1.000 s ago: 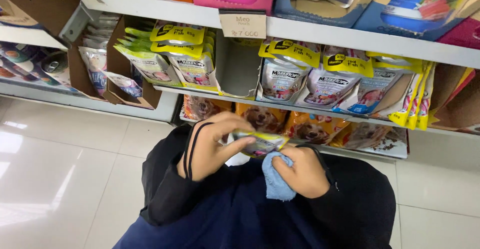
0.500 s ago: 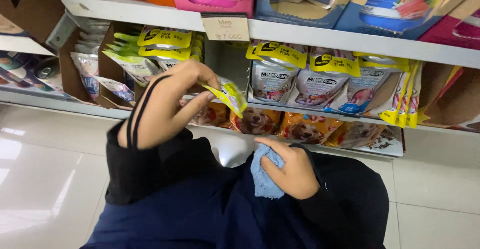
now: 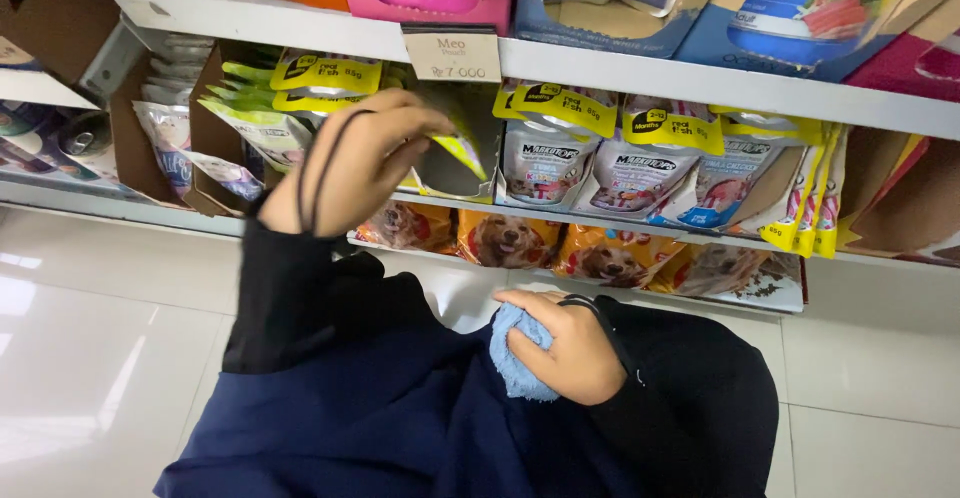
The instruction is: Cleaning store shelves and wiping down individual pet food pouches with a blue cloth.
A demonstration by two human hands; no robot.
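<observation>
My left hand (image 3: 355, 163) is raised in front of the middle shelf and grips a yellow-topped pet food pouch (image 3: 458, 153) by its upper edge, level with a gap in the pouch row. A black band crosses the back of that hand. My right hand (image 3: 568, 346) rests low on my dark blue lap, closed around a crumpled light blue cloth (image 3: 518, 353). Both arms wear black sleeves.
Rows of yellow-topped pouches (image 3: 630, 158) stand in cardboard trays on the white shelf (image 3: 700, 83). Orange bags with dog pictures (image 3: 600, 253) lie on the lowest shelf. A price tag (image 3: 455, 55) hangs on the shelf edge. Glossy white floor tiles (image 3: 100, 338) spread to the left.
My left hand lifted the pouch from my lap up to the shelf row. My right hand stayed on my lap with the cloth.
</observation>
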